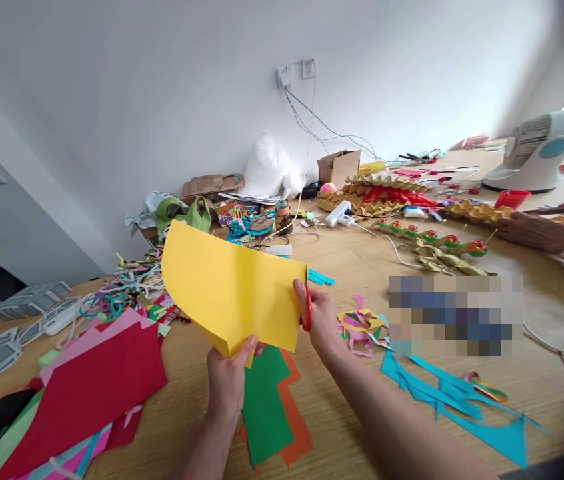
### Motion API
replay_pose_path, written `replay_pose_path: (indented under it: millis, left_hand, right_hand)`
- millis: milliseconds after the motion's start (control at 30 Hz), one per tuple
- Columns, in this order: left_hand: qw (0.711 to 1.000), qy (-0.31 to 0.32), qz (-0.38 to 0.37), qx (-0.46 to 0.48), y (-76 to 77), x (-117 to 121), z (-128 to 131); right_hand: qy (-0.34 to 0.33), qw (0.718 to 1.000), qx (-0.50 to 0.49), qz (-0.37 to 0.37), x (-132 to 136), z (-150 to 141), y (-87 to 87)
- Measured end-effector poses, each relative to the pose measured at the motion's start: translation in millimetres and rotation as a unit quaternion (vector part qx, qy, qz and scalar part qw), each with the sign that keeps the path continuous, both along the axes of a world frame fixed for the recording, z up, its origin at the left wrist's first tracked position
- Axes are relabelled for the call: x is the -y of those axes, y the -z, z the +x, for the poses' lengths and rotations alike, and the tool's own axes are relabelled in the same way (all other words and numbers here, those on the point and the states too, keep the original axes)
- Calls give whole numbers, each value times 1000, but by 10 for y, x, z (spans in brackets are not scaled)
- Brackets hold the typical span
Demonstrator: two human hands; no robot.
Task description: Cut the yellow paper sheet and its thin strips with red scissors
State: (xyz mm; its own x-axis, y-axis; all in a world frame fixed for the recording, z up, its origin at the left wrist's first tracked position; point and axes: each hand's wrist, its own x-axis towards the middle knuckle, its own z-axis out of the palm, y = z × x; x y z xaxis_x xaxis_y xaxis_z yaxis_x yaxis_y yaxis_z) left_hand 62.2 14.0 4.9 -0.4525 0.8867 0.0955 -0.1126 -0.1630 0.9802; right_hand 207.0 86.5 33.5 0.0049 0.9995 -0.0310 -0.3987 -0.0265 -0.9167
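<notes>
A large yellow sheet of paper (pixel 222 280) is held up over the table, curved at its left side. My left hand (pixel 232 377) pinches its lower edge between thumb and fingers. My right hand (pixel 319 313) is closed around red-handled scissors (pixel 307 313) at the sheet's right edge; the blades are mostly hidden, so I cannot tell whether they are apart. Beneath the sheet lie a green paper piece (pixel 267 413) and an orange paper piece (pixel 298 427), partly overlapping.
Red paper sheets (pixel 97 380) are stacked at left. Blue paper scraps (pixel 492 427) and small coloured cuttings (pixel 362 323) lie at right. Further back are a power strip (pixel 338 213), egg-carton strips (pixel 432 238) and a white fan (pixel 542 147). Another person's hand (pixel 537 232) rests at far right.
</notes>
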Motion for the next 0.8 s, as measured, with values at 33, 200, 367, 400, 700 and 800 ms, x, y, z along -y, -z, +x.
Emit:
replay_pose_path:
  millis: [33,200,367,400,700,800]
  left_hand:
    - [1000,-1,0,5,0,-2,1]
    - [1000,-2,-5,21,-4,-9,10]
    - [1000,0,-13,25,-3,-7,16]
    - [1000,-1,-14,25,-3,-6,15]
    - [999,-5,-16,27,-13,-4,18]
    - [999,-5,-17,27,-14,-4,20]
  right_hand:
    - [0,1000,0,-2,-1,-1,1]
    - [8,1000,11,-1,3,-5,13]
    - [20,1000,20,2,-17,-4,47]
    - [23,999,25,3,-25,-3,56]
    - [27,999,28,5,-38,-4,65]
    - [16,1000,12,4,-16,-1,34]
